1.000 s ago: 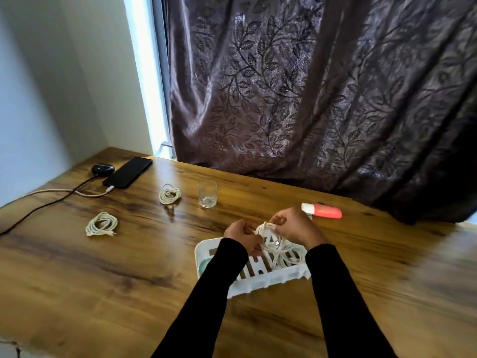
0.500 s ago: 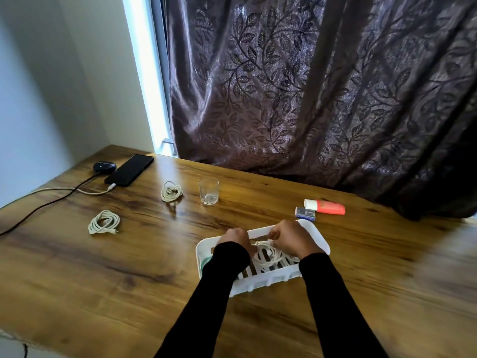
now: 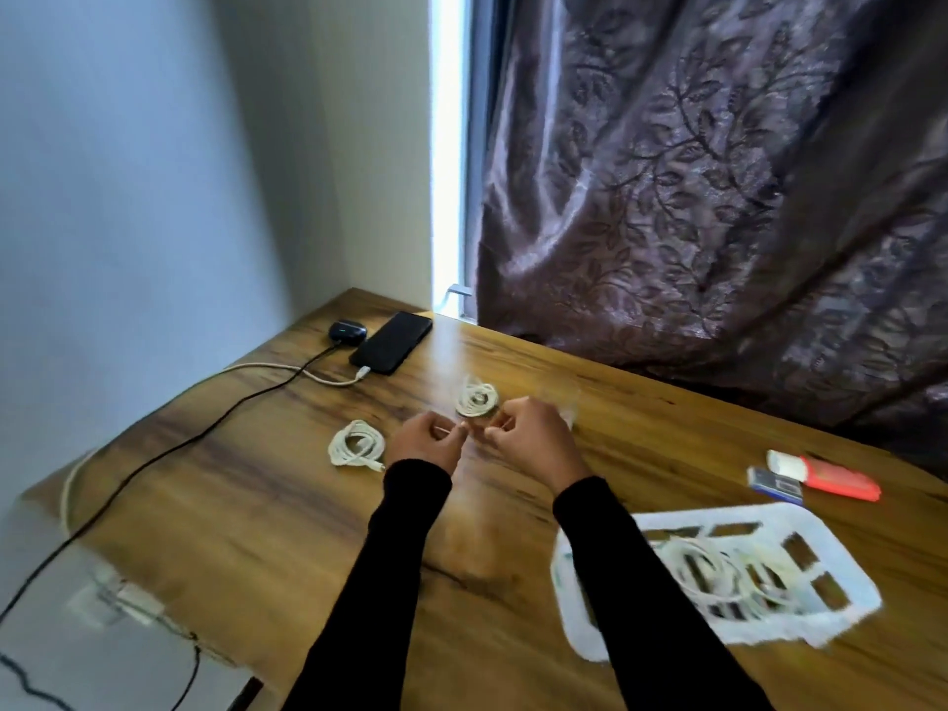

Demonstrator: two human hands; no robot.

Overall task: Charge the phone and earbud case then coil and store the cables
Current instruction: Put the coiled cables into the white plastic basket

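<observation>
Wooden table [image 3: 256,505] fills lower frame, brown leaf curtain [image 3: 718,197] upper right. White basket [image 3: 846,602] lower right, one white coil [image 3: 718,572] inside. Left hand [image 3: 428,443] and right hand [image 3: 533,443] at centre, fingers curled; blurred, can't tell if they pinch anything. Small coiled cable [image 3: 477,400] just above the hands, second coiled cable [image 3: 356,443] just left of them. Phone [image 3: 392,342] and earbud case [image 3: 347,332] plugged in, upper left. No readable text.

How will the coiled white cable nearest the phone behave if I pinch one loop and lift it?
The coiled cable looks thin and untied, so it is likely floppy and may unwind. It seems light. It lies beside the glass, so dragging might nudge that.
</observation>
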